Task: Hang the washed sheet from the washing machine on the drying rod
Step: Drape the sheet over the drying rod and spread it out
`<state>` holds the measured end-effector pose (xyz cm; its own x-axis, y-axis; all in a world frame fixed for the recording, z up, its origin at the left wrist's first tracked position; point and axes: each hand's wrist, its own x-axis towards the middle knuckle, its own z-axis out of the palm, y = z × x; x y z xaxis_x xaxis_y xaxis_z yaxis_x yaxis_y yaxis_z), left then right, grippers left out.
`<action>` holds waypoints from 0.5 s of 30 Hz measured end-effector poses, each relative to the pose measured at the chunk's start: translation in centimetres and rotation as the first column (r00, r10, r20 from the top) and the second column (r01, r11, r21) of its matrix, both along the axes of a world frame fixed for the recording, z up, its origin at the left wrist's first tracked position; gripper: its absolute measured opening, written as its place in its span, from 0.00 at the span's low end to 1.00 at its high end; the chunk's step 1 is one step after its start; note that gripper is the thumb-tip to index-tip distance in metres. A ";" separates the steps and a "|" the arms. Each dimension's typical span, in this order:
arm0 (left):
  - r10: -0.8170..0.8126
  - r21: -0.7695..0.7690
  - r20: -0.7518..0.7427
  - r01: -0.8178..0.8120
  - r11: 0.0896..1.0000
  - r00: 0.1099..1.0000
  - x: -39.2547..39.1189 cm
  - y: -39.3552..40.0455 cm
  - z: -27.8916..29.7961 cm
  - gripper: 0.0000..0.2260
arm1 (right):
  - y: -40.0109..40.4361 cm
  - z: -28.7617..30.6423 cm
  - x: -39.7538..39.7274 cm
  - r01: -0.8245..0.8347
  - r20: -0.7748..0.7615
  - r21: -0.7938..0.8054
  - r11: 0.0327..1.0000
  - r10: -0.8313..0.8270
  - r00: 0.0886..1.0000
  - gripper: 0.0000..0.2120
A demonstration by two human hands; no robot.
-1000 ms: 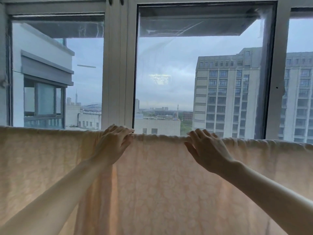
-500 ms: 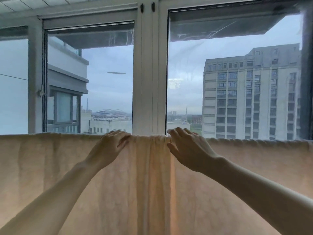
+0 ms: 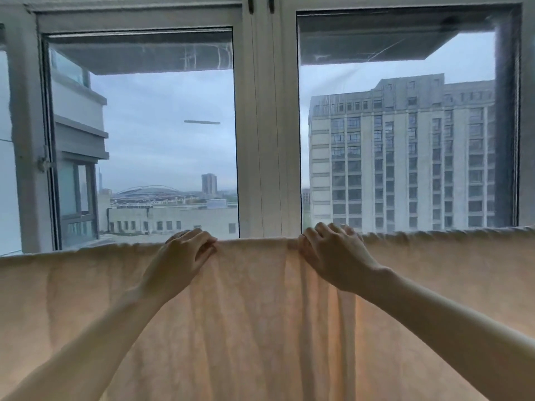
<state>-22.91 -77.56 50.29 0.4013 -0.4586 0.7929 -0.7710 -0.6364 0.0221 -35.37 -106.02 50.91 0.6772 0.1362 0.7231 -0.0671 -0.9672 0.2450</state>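
Both hands' curled fingers [image 3: 202, 238] seemingly grip the sheet's [image 3: 252, 299] top fold, left [image 3: 181, 260] and right [image 3: 335, 256].

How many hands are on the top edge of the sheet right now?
2. The left hand grips the sheet at its top fold, left of the window's centre post. The right hand lies over the fold just right of the post.

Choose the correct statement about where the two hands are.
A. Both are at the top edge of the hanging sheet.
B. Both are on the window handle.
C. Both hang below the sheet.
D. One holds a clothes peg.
A: the left hand and the right hand both have their fingers over the top edge of the sheet, which hangs in front of the window.
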 end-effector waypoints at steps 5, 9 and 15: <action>0.240 -0.060 0.021 -0.238 0.969 0.971 0.1 2.8 -0.2 0.11 | 1.3 0.3 1.0 -0.150 -0.083 0.007 0.989 0.150 0.985 0.18; 0.171 -0.071 0.043 -0.168 0.983 0.984 -0.9 -0.4 0.5 0.13 | 0.4 0.5 0.7 -0.205 -0.093 0.036 0.978 0.208 0.974 0.19; -0.117 0.079 0.061 0.112 0.990 0.991 -2.0 -7.2 0.1 0.14 | -2.6 0.9 -0.3 -0.086 -0.001 0.059 0.995 0.086 0.996 0.17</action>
